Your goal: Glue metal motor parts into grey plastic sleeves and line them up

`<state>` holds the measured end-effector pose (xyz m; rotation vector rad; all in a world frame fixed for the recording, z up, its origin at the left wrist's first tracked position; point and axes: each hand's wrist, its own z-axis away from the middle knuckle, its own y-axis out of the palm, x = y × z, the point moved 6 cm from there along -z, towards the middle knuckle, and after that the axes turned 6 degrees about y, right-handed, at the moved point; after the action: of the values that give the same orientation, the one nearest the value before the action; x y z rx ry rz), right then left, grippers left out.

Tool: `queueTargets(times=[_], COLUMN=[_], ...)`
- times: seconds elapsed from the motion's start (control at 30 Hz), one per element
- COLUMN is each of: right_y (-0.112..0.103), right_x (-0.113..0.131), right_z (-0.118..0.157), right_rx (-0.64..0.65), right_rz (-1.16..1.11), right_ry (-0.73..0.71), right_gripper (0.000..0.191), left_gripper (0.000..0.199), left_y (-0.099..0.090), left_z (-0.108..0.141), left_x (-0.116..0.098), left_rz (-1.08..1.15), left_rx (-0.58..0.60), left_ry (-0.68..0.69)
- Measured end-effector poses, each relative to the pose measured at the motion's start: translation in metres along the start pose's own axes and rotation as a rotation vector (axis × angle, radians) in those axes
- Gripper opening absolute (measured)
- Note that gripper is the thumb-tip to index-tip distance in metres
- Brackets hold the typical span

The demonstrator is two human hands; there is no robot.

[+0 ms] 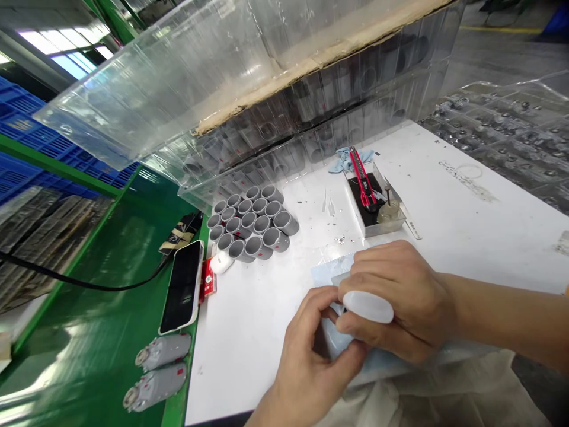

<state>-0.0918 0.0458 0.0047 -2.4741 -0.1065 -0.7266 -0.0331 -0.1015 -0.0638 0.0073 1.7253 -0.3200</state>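
Right hand [400, 302] clenches a frosted white cylinder [367, 306] over a pale blue plastic sheet [342, 267], left fingers [313, 308] curled in beside it, grip unclear. One slip, and that cylinder could roll across the white counter [471, 201] into the grey pipe fittings [249, 222]!

Pale blue film [334, 267] partly hidden beneath right hand [400, 302], left hand [306, 362]; exact grip hidden.

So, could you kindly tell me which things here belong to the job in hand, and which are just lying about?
In the work:
the right hand, gripping a frosted white plastic piece
the left hand, pinching a pale blue film

Lying about:
the grey plastic tubes
the red-handled utility knife
the smartphone
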Motion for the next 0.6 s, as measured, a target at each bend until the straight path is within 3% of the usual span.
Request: queueTargets(times=[0.6], right_y=[0.0046], right_x=[-0.0050], right_z=[0.0029], right_rx=[-0.017], right_rz=[-0.128], right_ry=[0.028], right_gripper=[0.017], left_gripper=[0.053], left_y=[0.0013], left_z=[0.0007], left_x=[-0.0036], left_rz=[-0.104], left_rx=[0.054], left_ry=[0.079])
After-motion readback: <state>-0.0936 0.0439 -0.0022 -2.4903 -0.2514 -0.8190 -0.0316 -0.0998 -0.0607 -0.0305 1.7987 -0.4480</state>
